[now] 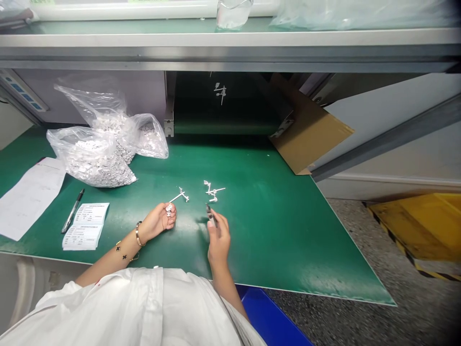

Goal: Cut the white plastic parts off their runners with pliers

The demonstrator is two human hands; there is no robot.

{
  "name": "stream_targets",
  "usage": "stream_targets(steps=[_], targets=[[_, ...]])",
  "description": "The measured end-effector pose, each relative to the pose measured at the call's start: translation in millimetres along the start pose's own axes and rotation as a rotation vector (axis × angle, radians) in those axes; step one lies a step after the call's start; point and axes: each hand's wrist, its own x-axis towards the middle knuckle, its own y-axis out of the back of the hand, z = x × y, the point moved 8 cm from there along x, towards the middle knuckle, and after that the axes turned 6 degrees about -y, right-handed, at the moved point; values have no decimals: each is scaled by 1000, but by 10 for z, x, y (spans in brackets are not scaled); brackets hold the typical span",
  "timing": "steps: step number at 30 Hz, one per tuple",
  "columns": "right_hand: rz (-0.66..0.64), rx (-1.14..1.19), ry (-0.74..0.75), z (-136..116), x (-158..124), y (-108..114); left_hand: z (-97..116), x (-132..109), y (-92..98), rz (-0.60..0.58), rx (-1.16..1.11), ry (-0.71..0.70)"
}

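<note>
My left hand [160, 223] is closed on a thin white plastic sprue [181, 194], whose branched end sticks out past the fingers. Small white parts also show at its fingertips. In my right hand [219, 240] is a small dark-tipped hand tool [211, 216] that looks like nippers; the fingers hide most of it. Its tip points away from me, apart from the sprue in my left hand. Just beyond that tip, another branched white sprue [212, 191] lies on the green table [288, 226].
Clear bags of small white pieces [97, 161] stand at back left. Nearer lie a paper sheet [29, 197], a pen [73, 211] and a printed slip [85, 226]. A dark conveyor belt [234, 115] carries white sprue pieces [220, 92]; a cardboard sheet [313, 132] leans beside it. A shelf [230, 53] crosses above.
</note>
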Motion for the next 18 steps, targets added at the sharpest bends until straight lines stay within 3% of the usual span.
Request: stream_targets(steps=[2, 5, 11, 15, 18], targets=[[71, 262, -96, 98, 6, 51, -52, 11, -82, -9, -235, 87], [156, 549, -167, 180, 22, 89, -83, 96, -189, -12, -396, 127], [204, 708, -190, 230, 59, 177, -137, 399, -493, -66, -406, 178], [163, 722, -237, 280, 50, 161, -21, 691, -589, -18, -24, 126], [108, 668, -240, 254, 52, 117, 244, 1036, -626, -9, 597, 11]])
